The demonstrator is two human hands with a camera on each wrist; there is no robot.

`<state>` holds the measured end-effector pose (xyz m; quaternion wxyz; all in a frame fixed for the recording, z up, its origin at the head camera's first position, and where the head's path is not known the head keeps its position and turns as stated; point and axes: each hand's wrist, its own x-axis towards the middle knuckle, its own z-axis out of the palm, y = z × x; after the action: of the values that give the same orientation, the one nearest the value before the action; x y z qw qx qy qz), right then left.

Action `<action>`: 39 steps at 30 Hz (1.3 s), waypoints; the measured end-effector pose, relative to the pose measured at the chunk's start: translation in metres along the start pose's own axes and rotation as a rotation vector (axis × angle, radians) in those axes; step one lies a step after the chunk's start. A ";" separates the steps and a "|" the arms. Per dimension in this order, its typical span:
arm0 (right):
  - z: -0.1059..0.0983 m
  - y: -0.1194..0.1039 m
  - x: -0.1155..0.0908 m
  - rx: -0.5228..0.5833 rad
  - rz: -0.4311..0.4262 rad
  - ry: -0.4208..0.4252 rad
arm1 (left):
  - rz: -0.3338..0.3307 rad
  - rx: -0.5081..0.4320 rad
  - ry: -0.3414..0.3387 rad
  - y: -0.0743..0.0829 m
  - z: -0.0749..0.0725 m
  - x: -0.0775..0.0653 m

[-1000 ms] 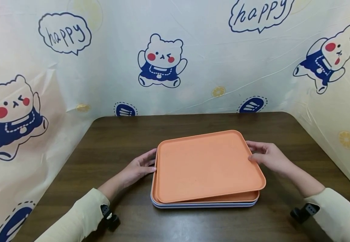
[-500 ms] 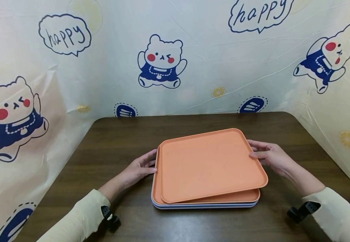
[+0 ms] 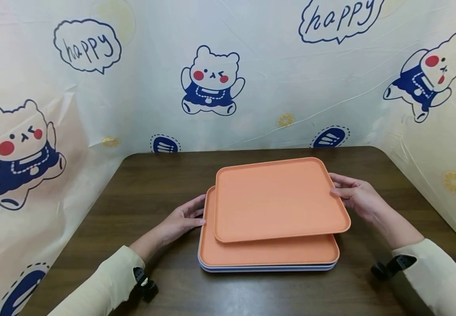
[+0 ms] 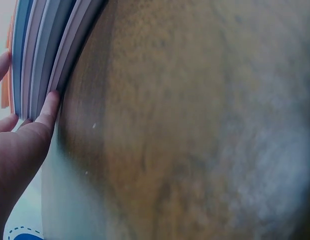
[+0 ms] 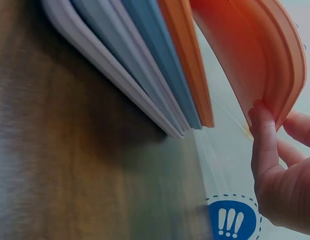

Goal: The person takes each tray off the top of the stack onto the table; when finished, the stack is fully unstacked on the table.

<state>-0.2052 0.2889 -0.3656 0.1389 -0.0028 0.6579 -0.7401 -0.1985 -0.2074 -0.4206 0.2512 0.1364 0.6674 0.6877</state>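
Note:
My right hand (image 3: pixel 364 199) pinches the right edge of an orange tray (image 3: pixel 279 202), thumb on its face and fingers behind. That tray is raised and slightly turned above a second orange tray (image 3: pixel 275 254), the top one of a stack. The right wrist view shows a gap between the raised orange tray (image 5: pixel 250 50) and the stack. Below the second orange tray lie several blue and pale pinkish trays (image 4: pixel 45 55), their edges lined up. My left hand (image 3: pixel 178 224) rests against the stack's left side, fingertips and thumb touching the tray edges.
The stack sits on a dark brown wooden table (image 3: pixel 157 175). Behind and on both sides hangs a pale sheet (image 3: pixel 267 105) printed with bears and "happy" bubbles. Black wrist cameras are strapped over both pale sleeves (image 3: pixel 105 276).
The upper orange tray has moved up, away from me and slightly right with my right hand, baring more of the second orange tray. My left hand has stayed at the stack's side.

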 end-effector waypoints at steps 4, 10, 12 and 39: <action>-0.002 -0.008 0.008 0.074 -0.013 -0.005 | -0.004 0.007 0.007 0.001 0.000 0.001; -0.001 -0.024 0.030 0.129 0.003 0.038 | -0.010 0.022 0.018 0.003 0.000 0.002; 0.002 -0.029 0.039 0.127 0.007 0.055 | -0.014 0.029 0.021 0.004 -0.001 0.003; 0.009 -0.038 0.124 0.073 0.010 0.198 | 0.006 0.031 -0.008 -0.001 -0.001 0.000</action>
<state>-0.3301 0.2581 -0.3497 0.0771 0.0788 0.6410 -0.7596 -0.1987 -0.2086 -0.4217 0.2499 0.1450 0.6766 0.6773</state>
